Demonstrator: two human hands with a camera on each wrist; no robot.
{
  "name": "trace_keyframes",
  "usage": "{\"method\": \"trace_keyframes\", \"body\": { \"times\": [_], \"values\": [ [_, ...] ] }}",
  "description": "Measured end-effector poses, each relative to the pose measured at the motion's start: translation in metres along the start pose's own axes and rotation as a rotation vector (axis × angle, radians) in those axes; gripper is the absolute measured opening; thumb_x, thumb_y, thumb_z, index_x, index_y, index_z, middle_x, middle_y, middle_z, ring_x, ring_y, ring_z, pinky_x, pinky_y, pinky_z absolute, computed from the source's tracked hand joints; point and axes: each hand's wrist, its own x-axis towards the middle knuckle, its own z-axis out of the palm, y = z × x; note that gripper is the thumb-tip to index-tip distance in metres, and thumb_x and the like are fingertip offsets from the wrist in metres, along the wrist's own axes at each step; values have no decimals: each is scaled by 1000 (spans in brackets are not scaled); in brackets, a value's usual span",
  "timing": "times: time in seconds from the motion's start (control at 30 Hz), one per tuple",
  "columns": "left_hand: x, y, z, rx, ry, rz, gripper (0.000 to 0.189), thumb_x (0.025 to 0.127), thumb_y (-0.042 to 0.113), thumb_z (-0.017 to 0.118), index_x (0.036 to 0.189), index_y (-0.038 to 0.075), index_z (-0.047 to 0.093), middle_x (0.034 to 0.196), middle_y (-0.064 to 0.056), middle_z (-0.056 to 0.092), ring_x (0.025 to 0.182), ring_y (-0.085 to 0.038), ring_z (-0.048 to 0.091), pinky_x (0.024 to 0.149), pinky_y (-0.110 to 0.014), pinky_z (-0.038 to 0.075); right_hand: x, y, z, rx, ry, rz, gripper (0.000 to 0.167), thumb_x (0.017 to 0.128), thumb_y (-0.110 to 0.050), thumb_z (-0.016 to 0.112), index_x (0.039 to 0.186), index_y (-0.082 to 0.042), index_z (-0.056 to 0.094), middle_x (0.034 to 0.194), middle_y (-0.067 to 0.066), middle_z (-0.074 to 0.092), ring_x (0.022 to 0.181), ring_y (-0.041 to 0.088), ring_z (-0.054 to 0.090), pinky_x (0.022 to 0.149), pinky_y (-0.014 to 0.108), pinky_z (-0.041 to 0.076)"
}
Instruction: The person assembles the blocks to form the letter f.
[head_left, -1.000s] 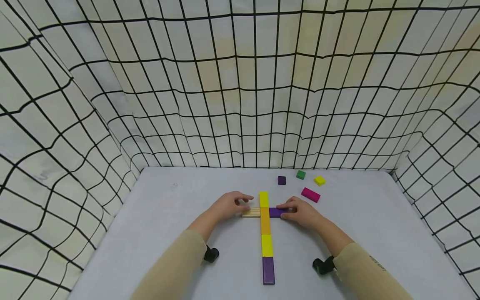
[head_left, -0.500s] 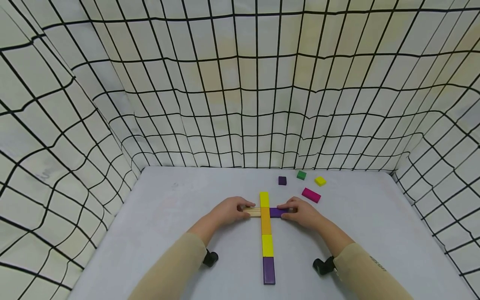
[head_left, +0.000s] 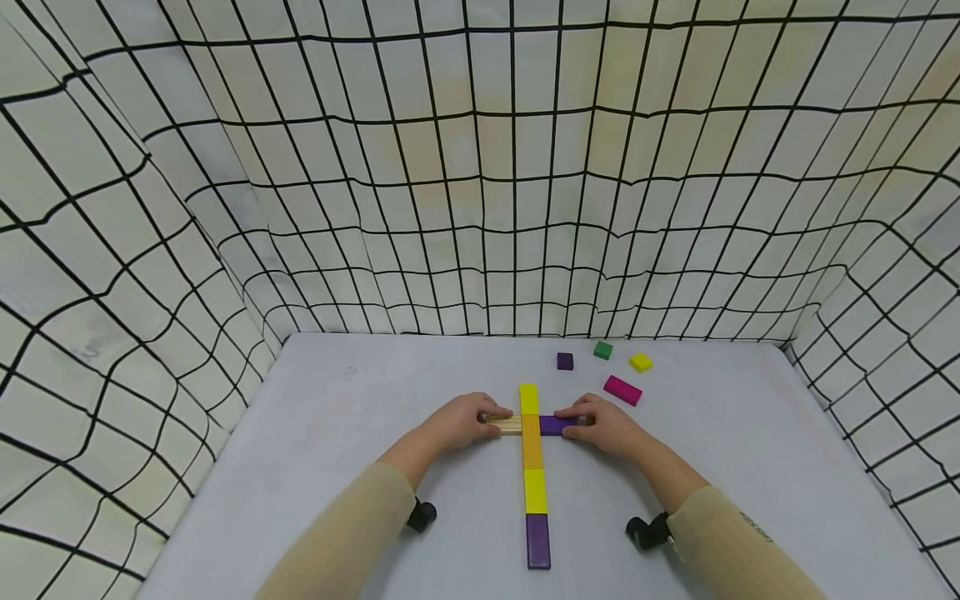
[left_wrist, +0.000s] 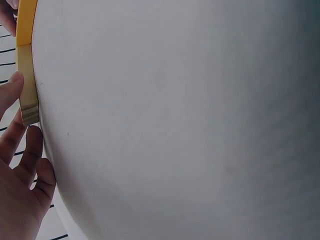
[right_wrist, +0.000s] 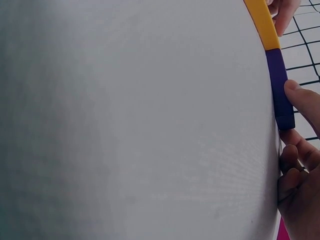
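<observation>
My left hand (head_left: 459, 419) pinches a bare wood block (head_left: 510, 426) between thumb and fingers. On the other side, my right hand (head_left: 609, 425) holds a purple block (head_left: 553, 426) the same way. Both blocks butt against the sides of an orange block (head_left: 531, 443), forming a cross. A yellow block (head_left: 528, 398) lies beyond the orange one. Towards me the line continues with another yellow block (head_left: 535, 492) and a second purple block (head_left: 537, 542). In the left wrist view the thumb presses the wood block's near side (left_wrist: 28, 85); the right wrist view shows the purple block (right_wrist: 281, 90) likewise.
Loose at the back right of the white table (head_left: 337, 517) lie a dark purple block (head_left: 565, 361), a green block (head_left: 603, 350), a small yellow block (head_left: 641, 362) and a magenta block (head_left: 622, 390). Black netting (head_left: 513, 208) stands around the table's back and sides.
A second ago the left fingers were raised over the wood block; they have since come down and closed around its end. The right hand and the blocks have hardly moved.
</observation>
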Motion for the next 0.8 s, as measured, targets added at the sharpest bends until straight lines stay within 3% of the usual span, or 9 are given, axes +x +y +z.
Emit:
{"method": "trace_keyframes", "body": {
  "times": [0.8],
  "values": [
    [-1,1,-4,19,-19,21,36,91,27,73,126,29,70,110,9,60,100,-12,54,97,-36,44,-1,0,0,50,23,15,29,90,-32,74,119,-31,73,104,-7,59,90,17,50,76,29,47]
  ]
}}
